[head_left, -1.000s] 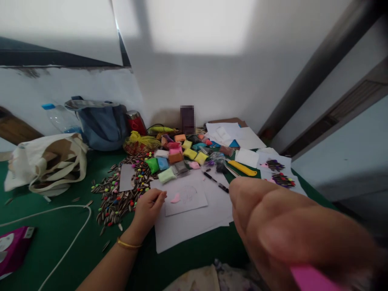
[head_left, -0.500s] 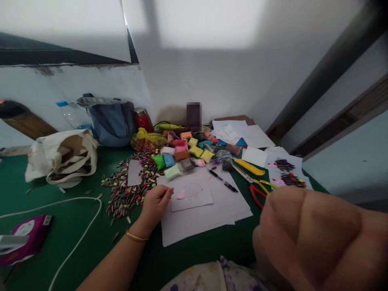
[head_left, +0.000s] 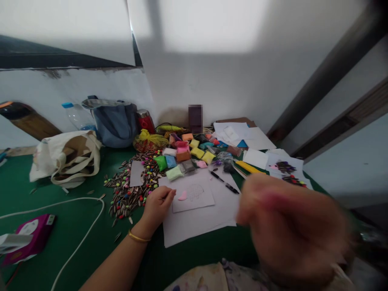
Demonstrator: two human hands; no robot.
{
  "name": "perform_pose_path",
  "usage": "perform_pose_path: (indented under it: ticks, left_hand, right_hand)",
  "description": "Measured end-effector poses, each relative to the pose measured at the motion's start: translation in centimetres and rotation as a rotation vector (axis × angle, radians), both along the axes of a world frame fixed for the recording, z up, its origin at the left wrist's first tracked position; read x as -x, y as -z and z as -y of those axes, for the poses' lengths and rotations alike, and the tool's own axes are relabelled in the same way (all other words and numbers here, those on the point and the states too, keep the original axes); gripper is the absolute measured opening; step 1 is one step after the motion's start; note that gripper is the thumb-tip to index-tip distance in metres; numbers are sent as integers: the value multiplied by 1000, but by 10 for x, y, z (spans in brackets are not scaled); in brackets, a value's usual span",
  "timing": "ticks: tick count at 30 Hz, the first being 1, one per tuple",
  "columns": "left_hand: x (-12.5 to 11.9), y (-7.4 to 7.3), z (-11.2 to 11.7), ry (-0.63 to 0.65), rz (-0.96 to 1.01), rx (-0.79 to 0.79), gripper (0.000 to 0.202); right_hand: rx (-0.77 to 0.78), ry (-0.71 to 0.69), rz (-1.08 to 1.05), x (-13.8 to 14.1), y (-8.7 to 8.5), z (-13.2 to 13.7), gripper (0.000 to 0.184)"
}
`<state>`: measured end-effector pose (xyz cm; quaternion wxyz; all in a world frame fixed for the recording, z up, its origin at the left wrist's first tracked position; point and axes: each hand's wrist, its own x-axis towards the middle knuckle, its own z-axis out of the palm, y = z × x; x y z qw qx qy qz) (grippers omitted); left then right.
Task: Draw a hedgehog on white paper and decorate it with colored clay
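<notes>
My left hand (head_left: 159,204) rests at the left edge of a small white card (head_left: 194,205), its thumb and fingers pressed together. Whatever they may pinch is too small to make out. On the card are a pencil drawing (head_left: 196,192) and a flat pink piece of clay (head_left: 182,196), just right of my fingertips. Larger white sheets (head_left: 194,232) lie under the card. Close to the camera, my right hand (head_left: 291,226) is raised and blurred, with the fingers curled in. A pinkish smear shows on it, and anything inside is hidden.
Sunflower seeds and coloured beads (head_left: 127,202) are heaped left of the sheets. Clay packets (head_left: 183,156) lie behind, with a black pen (head_left: 224,182) and a yellow cutter (head_left: 248,166) to the right. A white cable (head_left: 81,238) crosses the green table (head_left: 100,258) at left.
My right hand has moved left and turned, now covering the scissors. My left hand stays by the card with its fingers closed. The whole view has shifted slightly.
</notes>
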<state>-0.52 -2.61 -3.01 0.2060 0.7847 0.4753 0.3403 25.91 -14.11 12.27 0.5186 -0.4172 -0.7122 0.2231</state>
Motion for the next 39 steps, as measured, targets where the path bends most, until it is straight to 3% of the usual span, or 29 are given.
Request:
perform_pose_path:
  ticks: [1, 4, 6, 8, 10, 15, 18, 20, 25, 31, 35, 39]
  left_hand:
    - [0, 0, 0, -4, -11, -8, 30]
    - [0, -1, -1, 21, -60, -45, 26]
    - [-1, -2, -1, 75, -101, -80, 20]
    - [-2, -2, -2, 158, -153, -94, 24]
    - [-2, 0, -2, 220, -202, -84, 37]
    - [-2, 5, -4, 223, -263, -36, 41]
    - [-1, 6, -5, 207, -259, -25, 39]
    - [-1, 6, -5, 192, -247, -22, 38]
    - [0, 8, -5, 151, -201, -25, 34]
    - [0, 9, -6, 142, -181, -18, 33]
    - [1, 9, -5, 126, -183, -2, 33]
    - [2, 11, -6, 127, -174, 1, 34]
  right_hand:
    - [-61, 85, 87, 6, 9, -19, 21]
    - [114, 200, 553, 12, 54, -75, 18]
    - [256, 203, 762, 5, 88, -100, 17]
    - [343, 149, 841, -6, 113, -113, 19]
    - [337, 134, 850, -17, 123, -119, 23]
    - [338, 431, 890, -48, 107, -150, 28]
    - [517, 665, 943, -75, 102, -183, 31]
    - [597, 733, 946, -96, 105, -204, 34]
    - [753, 759, 960, -130, 113, -241, 29]
    - [813, 713, 991, -134, 109, -262, 30]
    - [755, 731, 986, -133, 102, -260, 25]
    - [618, 809, 937, -126, 94, -240, 29]
